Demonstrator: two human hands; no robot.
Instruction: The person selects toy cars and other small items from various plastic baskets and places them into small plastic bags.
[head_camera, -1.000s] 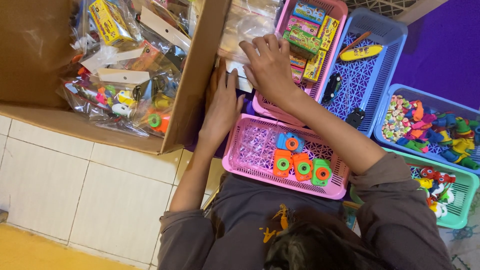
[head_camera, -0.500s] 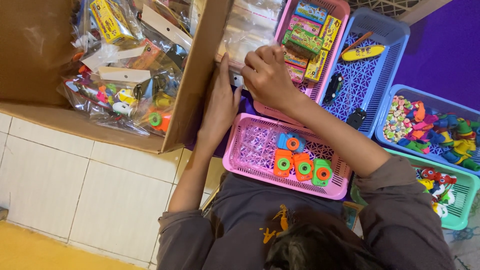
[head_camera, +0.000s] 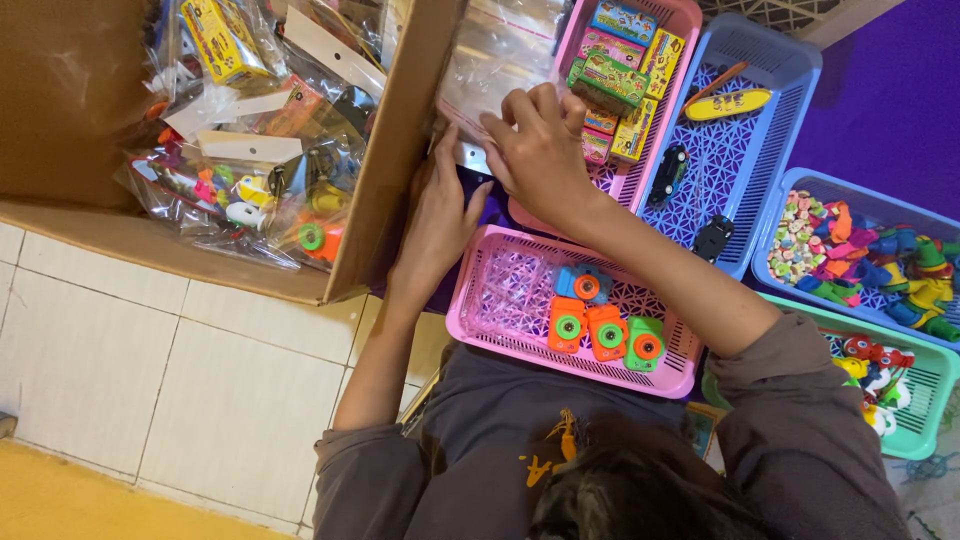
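Both of your hands meet near the top centre of the head view, working on a clear plastic bag (head_camera: 495, 60). Your right hand (head_camera: 540, 150) lies on top with its fingers curled, pinching the bag's lower edge, where a white header strip (head_camera: 472, 157) shows. Your left hand (head_camera: 440, 215) sits just below and to the left, flat, fingers pointing up toward that same edge and touching it beside the cardboard wall; whether it actually grips the bag you cannot tell.

The bag hangs between the open cardboard box (head_camera: 385, 210) at upper left and a pink basket of small coloured boxes (head_camera: 680, 20) at top centre. The cardboard box is stuffed with bagged toys and carded packets. Below your hands, at frame centre, sits a second pink basket (head_camera: 500, 290) holding four small toy cameras (head_camera: 605, 325), blue, orange and green. To the right, a blue basket (head_camera: 770, 130) carries toy cars and a yellow toy skateboard. Further right are another blue basket (head_camera: 800, 195) of mixed small toys and a green basket (head_camera: 925, 400). White floor tiles (head_camera: 150, 370) fill the lower left.
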